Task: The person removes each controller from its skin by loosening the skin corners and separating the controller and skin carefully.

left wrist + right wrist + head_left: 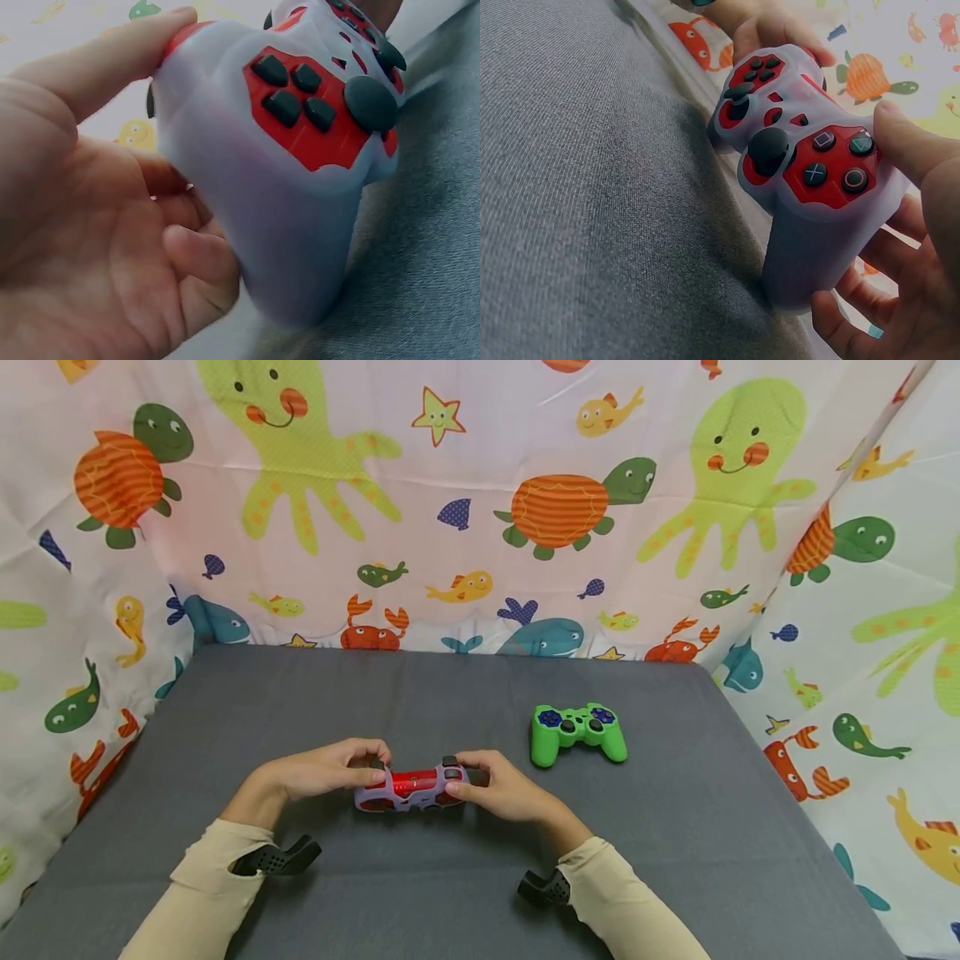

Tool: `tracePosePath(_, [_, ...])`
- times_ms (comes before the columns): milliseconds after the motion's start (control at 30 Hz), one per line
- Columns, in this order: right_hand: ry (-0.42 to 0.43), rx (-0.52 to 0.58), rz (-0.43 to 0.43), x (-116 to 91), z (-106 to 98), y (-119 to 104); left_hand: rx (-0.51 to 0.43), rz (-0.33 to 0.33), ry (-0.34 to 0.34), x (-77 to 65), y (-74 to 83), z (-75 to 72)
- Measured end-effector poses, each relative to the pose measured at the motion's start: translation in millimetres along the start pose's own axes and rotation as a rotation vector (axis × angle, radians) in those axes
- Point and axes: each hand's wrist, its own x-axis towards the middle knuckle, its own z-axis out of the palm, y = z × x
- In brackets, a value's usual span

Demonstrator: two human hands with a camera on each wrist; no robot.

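Red plastic shows through openings in the pale, milky cover (277, 225) of the game controller (414, 783).

Location: the controller is near the middle of the grey cloth (420, 902), between the two hands. It is tilted up on edge, button face toward the person. Whether the handle ends rest on the cloth is not certain from these views.

Grip: both hands are clamped on the controller. The left hand (330, 770) pinches its left end; the right hand (506, 785) pinches its right end. Each thumb lies near the upper edge, with other fingers curled behind the body. The arrow buttons (292, 94) and symbol buttons (832, 166) show largely uncovered.

Handling, as judged from this position:
1. Apply equal, light pressure at both ends; uneven pressure could twist the body.
2. Place the thumbs on the rim, clear of the sticks (768, 150), which could deflect if used as a hold.
3. Move both hands together to hold the controller level from side to side.
4. Avoid dragging on the cover; it looks soft and may shift.

Clearance: a green controller (576, 714) lies face up on the cloth, farther back and to the right, apart from both hands.
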Motion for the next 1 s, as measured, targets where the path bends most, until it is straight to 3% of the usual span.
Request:
tracePosePath(433, [-0.008, -0.026, -0.025, 0.2, -1.2, -1.3, -0.132, 0.067, 0.004, 0.9, -0.2, 3.2])
tracePosePath(633, [0.001, -0.014, -0.004, -0.8, 0.1, -0.7, -0.156, 0.095, 0.056, 1.0, 0.7, 5.2])
tracePosePath(867, [0.091, -0.022, -0.010, 0.0, 1.6, -2.5, -0.167, 0.099, 0.174, 2.3, 0.4, 3.2])
tracePosePath(1000, [0.130, -0.029, 0.011, -0.1, 1.5, -0.7, -0.147, 0.106, 0.168, -0.3, -0.1, 2.0])
